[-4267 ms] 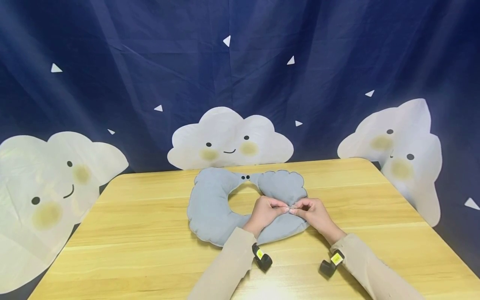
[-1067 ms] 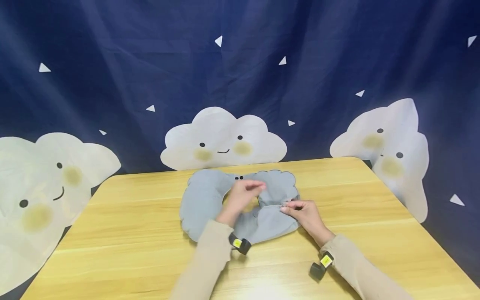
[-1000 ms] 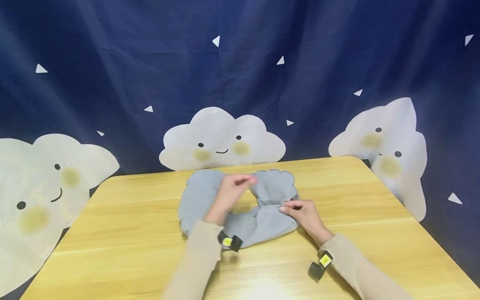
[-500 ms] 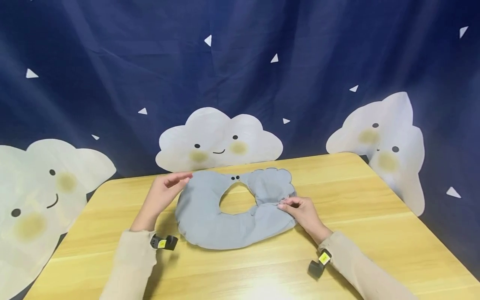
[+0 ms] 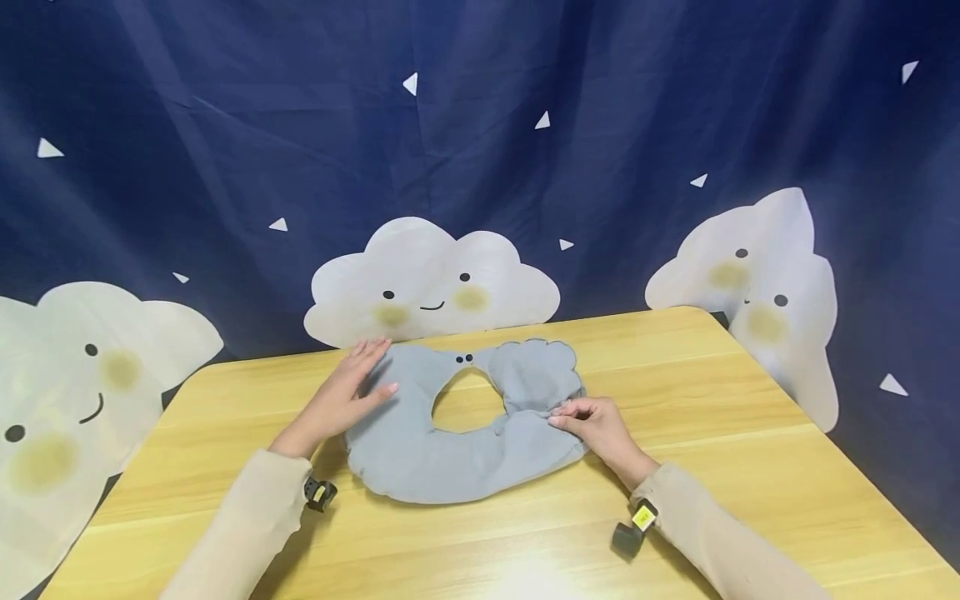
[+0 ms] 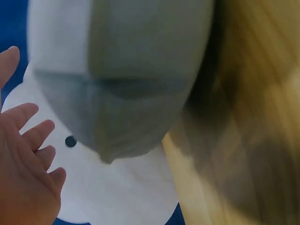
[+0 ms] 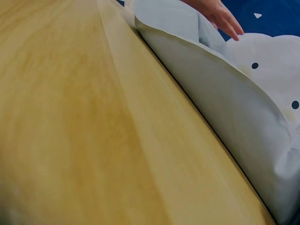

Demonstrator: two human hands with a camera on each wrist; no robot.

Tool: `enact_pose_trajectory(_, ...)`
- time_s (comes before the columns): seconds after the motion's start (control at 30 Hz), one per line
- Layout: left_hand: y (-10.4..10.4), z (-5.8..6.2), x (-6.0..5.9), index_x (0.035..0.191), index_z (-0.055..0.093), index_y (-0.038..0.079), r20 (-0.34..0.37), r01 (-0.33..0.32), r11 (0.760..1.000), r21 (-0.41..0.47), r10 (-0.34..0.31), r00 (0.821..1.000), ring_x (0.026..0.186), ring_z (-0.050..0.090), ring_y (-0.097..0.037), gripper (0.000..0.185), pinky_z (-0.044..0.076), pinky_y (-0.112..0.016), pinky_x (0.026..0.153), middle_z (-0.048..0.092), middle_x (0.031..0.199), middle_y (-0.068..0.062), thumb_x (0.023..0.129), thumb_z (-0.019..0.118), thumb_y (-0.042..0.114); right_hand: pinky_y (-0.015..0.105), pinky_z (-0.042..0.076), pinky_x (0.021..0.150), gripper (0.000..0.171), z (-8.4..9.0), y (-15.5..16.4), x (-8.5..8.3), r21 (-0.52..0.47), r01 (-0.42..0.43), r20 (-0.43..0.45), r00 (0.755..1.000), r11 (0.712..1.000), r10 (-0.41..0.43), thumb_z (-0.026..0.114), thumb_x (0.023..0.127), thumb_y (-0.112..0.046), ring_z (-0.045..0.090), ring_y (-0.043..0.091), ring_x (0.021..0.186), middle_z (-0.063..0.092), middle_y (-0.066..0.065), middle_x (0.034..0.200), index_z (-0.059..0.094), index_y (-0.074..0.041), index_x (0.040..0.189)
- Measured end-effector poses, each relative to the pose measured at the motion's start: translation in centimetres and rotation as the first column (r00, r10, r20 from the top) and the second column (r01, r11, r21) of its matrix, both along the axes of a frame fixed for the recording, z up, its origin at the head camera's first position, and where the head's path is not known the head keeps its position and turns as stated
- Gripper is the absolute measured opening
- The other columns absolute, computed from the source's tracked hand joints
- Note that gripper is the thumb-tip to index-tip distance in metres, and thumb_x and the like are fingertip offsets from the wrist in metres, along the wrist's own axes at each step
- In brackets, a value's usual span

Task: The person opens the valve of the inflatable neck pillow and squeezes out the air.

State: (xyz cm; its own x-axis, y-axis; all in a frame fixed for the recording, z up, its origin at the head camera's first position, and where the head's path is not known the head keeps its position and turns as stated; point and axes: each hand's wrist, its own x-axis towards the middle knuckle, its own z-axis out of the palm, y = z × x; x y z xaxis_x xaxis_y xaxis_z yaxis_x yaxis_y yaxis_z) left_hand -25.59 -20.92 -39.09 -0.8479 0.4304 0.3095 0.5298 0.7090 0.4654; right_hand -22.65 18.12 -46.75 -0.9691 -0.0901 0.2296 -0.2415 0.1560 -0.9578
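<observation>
On the table, the left hand lies flat, fingers straight, steadying the grey pillow, while the right hand pinches its edge.

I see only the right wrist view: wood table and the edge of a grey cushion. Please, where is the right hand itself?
Observer: The right hand pinches the grey pillow at its right side, near the scalloped lobe.
Operator: And the left hand, does it hold something?
Observer: No. The left hand lies flat with straight fingers on the pillow's left arm.
Operator: What shape has the pillow?
Observer: A ring with a hole in the middle, lying on the wooden table; two small black dots sit at its far side.
</observation>
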Motion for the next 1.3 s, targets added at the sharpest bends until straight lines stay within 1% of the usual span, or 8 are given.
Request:
enact_pose_trajectory(0.17, 0.8, -0.6, 0.1, 0.149, 0.026, 0.009, 0.021, -0.019, 0.997, -0.072, 0.021, 1.000, 0.143, 0.008, -0.036, 0.071, 0.008, -0.056, 0.113, 0.020, 0.155, -0.011, 0.094, 0.053, 0.043, 0.018, 0.051, 0.079, 0.007, 0.0, -0.1, 0.0, -0.004, 0.011, 0.013, 1.000, 1.000, -0.011, 0.077, 0.071, 0.005, 0.069, 0.012, 0.082, 0.071, 0.017, 0.081, 0.071, 0.004, 0.071)
enact_pose_trajectory(0.37, 1.3, -1.5, 0.2, 0.149, 0.023, 0.005, 0.043, -0.039, 0.991, -0.124, 0.045, 0.998, 0.144, 0.006, -0.033, 0.071, 0.006, -0.055, 0.113, 0.016, 0.156, -0.009, 0.096, 0.048, 0.046, 0.018, 0.050, 0.082, 0.007, -0.1, -0.1, -0.1, 0.015, 0.012, 0.021, 1.000, 1.000, -0.012, 0.078, 0.072, 0.003, 0.069, 0.009, 0.083, 0.072, 0.012, 0.079, 0.072, 0.006, 0.074)
enact_pose_trajectory(0.5, 1.6, -2.1, 0.2, 0.150, 0.021, 0.006, 0.048, -0.040, 0.994, -0.104, 0.045, 0.998, 0.144, 0.005, -0.032, 0.071, 0.006, -0.053, 0.114, 0.015, 0.157, -0.008, 0.096, 0.048, 0.044, 0.018, 0.050, 0.080, 0.009, -0.2, 0.1, -0.2, 0.029, 0.009, 0.014, 1.000, 1.000, -0.010, 0.078, 0.071, 0.003, 0.068, 0.007, 0.080, 0.072, 0.014, 0.079, 0.071, 0.007, 0.074)
enact_pose_trajectory(0.63, 1.7, -2.7, 0.0, 0.150, 0.017, 0.006, 0.062, -0.022, 0.997, -0.074, 0.027, 0.998, 0.144, 0.004, -0.032, 0.074, 0.005, -0.051, 0.115, 0.013, 0.157, -0.009, 0.096, 0.050, 0.043, 0.018, 0.051, 0.076, 0.011, -0.3, 0.1, -0.2, 0.021, -0.004, 0.009, 1.000, 1.000, 0.004, 0.077, 0.072, 0.004, 0.067, 0.004, 0.076, 0.071, 0.019, 0.081, 0.069, 0.010, 0.074)
enact_pose_trajectory(0.73, 1.6, -3.1, -0.1, 0.150, 0.017, 0.005, 0.066, -0.009, 0.998, -0.063, 0.013, 0.998, 0.144, 0.005, -0.034, 0.075, 0.005, -0.052, 0.114, 0.013, 0.157, -0.011, 0.095, 0.052, 0.042, 0.018, 0.052, 0.074, 0.012, -0.2, 0.1, -0.2, 0.018, -0.010, 0.014, 1.000, 1.000, 0.010, 0.077, 0.072, 0.003, 0.066, 0.004, 0.075, 0.070, 0.021, 0.082, 0.069, 0.011, 0.074)
enact_pose_trajectory(0.97, 1.6, -3.8, -0.4, 0.151, 0.017, 0.007, 0.101, 0.004, 0.999, -0.050, 0.001, 0.995, 0.144, 0.006, -0.035, 0.077, 0.002, -0.053, 0.114, 0.014, 0.156, -0.014, 0.094, 0.053, 0.044, 0.020, 0.053, 0.072, 0.011, -0.3, 0.1, -0.3, 0.015, -0.010, 0.012, 1.000, 1.000, 0.010, 0.077, 0.071, 0.004, 0.067, 0.007, 0.073, 0.070, 0.020, 0.081, 0.068, 0.009, 0.071)
enact_pose_trajectory(1.13, 1.7, -4.1, -0.6, 0.151, 0.021, 0.011, 0.123, -0.011, 0.998, -0.055, 0.017, 0.992, 0.143, 0.001, -0.037, 0.079, 0.000, -0.055, 0.113, 0.014, 0.156, -0.016, 0.091, 0.056, 0.048, 0.021, 0.054, 0.072, 0.009, -0.3, 0.1, -0.3, 0.009, -0.005, 0.019, 1.000, 1.000, 0.005, 0.077, 0.071, 0.006, 0.069, 0.013, 0.075, 0.071, 0.020, 0.080, 0.068, 0.006, 0.068)
enact_pose_trajectory(1.3, 1.8, -4.4, -0.6, 0.152, 0.018, 0.015, 0.184, -0.037, 0.999, -0.039, 0.044, 0.982, 0.144, -0.007, -0.034, 0.084, -0.003, -0.055, 0.113, 0.006, 0.158, -0.013, 0.088, 0.058, 0.052, 0.021, 0.054, 0.073, 0.009, -0.2, 0.0, -0.3, 0.015, -0.003, 0.022, 1.000, 1.000, 0.003, 0.077, 0.071, 0.006, 0.069, 0.013, 0.076, 0.071, 0.020, 0.081, 0.068, 0.006, 0.069)
